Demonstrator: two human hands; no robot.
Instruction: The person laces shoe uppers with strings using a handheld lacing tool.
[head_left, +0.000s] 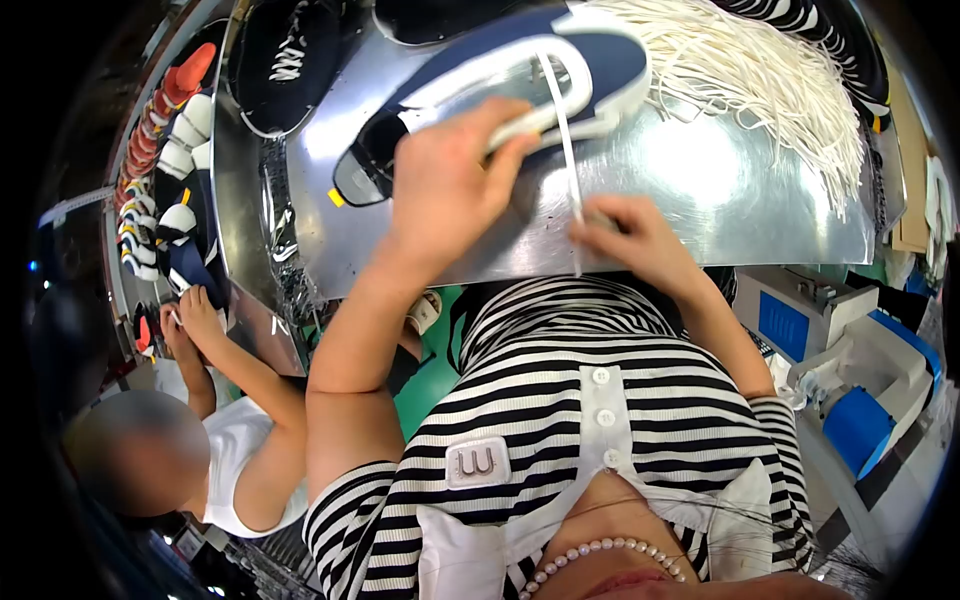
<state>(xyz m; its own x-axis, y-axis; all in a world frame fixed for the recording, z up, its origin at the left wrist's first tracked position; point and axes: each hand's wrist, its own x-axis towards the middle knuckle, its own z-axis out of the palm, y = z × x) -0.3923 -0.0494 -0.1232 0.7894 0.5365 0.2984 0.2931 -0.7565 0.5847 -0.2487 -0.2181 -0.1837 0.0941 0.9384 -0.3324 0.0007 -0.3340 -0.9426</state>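
A navy shoe upper with a white edge [622,62] lies tilted over the metal table. My left hand [455,175] grips its near side, fingers wrapped round the white trim. One white lace [564,130] runs from the shoe's opening down toward the table's front edge. Close to the lace's lower part is my right hand [630,235], with thumb and fingers pinched together on it. The lace's end hangs just below those fingers. My left hand hides part of the shoe's near side.
Loose white laces [750,70] are heaped at the back right of the metal table [700,170]. Dark shoe pieces [285,60] lie at the back left. A co-worker's hands [195,315] are at the far left, beside rows of shoe parts [180,150]. A grey and blue machine [850,370] stands right.
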